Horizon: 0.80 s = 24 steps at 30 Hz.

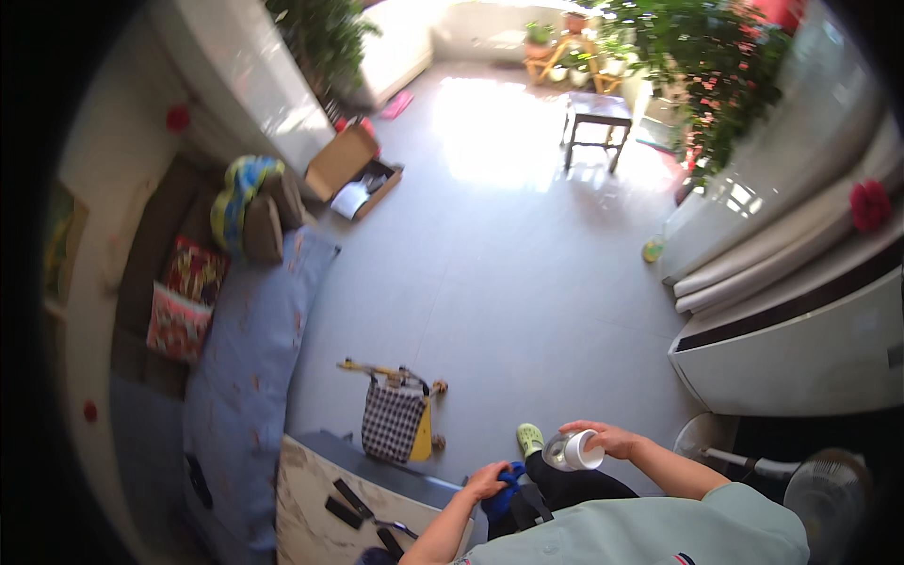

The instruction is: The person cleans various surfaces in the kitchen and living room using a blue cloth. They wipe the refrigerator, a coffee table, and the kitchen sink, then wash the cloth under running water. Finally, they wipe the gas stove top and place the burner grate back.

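My right hand [616, 439] holds a clear jar [559, 452] with a white lid [586, 452]. The jar is tilted, and its lid faces toward me. My left hand [489, 482] grips a bunched blue cloth [498, 503] at the edge of a marble-patterned table [304, 494]. Below the jar, a pale green clog [528, 439] is on my foot. Several dark remote-like objects [345, 514] lie on the tabletop, left of my left forearm.
A checked bag on a small wheeled cart [394, 424] stands ahead on the left. A sofa with a blue cover [247, 367] runs along the left. Farther off are an open cardboard box [378, 191] and a stool [599, 109]. A fan [823, 494] is at right.
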Motion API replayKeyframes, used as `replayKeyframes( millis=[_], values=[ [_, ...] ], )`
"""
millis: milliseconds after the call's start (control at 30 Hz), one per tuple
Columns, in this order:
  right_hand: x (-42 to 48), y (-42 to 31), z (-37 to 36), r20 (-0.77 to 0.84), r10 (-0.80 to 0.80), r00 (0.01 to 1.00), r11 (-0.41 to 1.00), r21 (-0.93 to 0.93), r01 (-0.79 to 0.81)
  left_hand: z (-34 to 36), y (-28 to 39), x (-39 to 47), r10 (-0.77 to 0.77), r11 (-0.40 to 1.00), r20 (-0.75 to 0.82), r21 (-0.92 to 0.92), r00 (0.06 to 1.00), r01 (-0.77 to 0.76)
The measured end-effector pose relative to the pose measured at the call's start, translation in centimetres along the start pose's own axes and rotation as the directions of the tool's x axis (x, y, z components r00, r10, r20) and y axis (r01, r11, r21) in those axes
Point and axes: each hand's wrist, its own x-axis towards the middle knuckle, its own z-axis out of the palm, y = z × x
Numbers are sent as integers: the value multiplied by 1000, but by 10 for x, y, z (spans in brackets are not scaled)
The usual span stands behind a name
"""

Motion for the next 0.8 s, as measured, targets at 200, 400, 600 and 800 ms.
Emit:
replayKeyframes(
  millis=[200, 400, 600, 800],
  values=[
    [-51, -29, -28, -120, -421, 899, 869, 230, 438, -120, 111, 32, 189, 890, -96, -404, 977, -212],
    [-102, 7, -39, -536, -507, 675, 611, 329, 720, -212, 153, 52, -59, 306, -248, -927, 967, -219],
    [-97, 44, 6, -743, -353, 568, 483, 375, 791, -233, 72, 146, 27, -346, 27, -937, 999, 35],
    [-100, 42, 56, -889, -273, 367, 241, 306, 921, -240, 228, 266, 197, 169, 383, -920, 902, 353]
  ],
)
